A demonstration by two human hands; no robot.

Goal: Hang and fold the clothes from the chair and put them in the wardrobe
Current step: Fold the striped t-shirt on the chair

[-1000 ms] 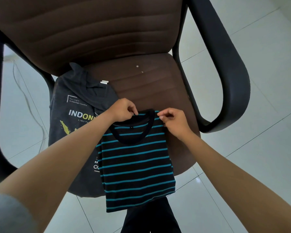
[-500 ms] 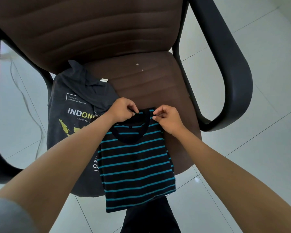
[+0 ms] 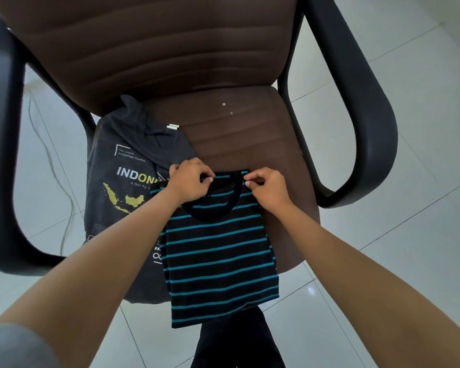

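Brown padded leather covered the chair (image 3: 239,134), whose seat and ribbed back filled the far half of the view, with black armrests curving down on the left and right. A striped shirt (image 3: 218,251), black with teal bands, lay folded narrow on the near part of the seat, its hem hanging over the near edge toward the floor (image 3: 409,181). Its black collar faced the far side.

The left hand (image 3: 190,181) was curled at the left side of the collar, thumb and fingers pinching the neckline. The right hand (image 3: 267,185) was curled at the right side of the collar, fingertips pinching the cloth at the shoulder. Both forearms reached in from the near corners, and a grey sleeve (image 3: 14,346) showed at the near left.

A grey shirt (image 3: 122,197) lay just left of the striped one, partly under it and under the left forearm, draped over the left side of the seat and hanging past its near edge. It carried white and yellow lettering, a yellow map print, and a small white tag near its collar at the far end.

Two small pale specks sat on the bare seat farther back. White glossy tiles made up the floor, and a thin cable (image 3: 51,160) trailed across it on the left. Something dark showed below the striped shirt at the near edge; what it was could not be told.
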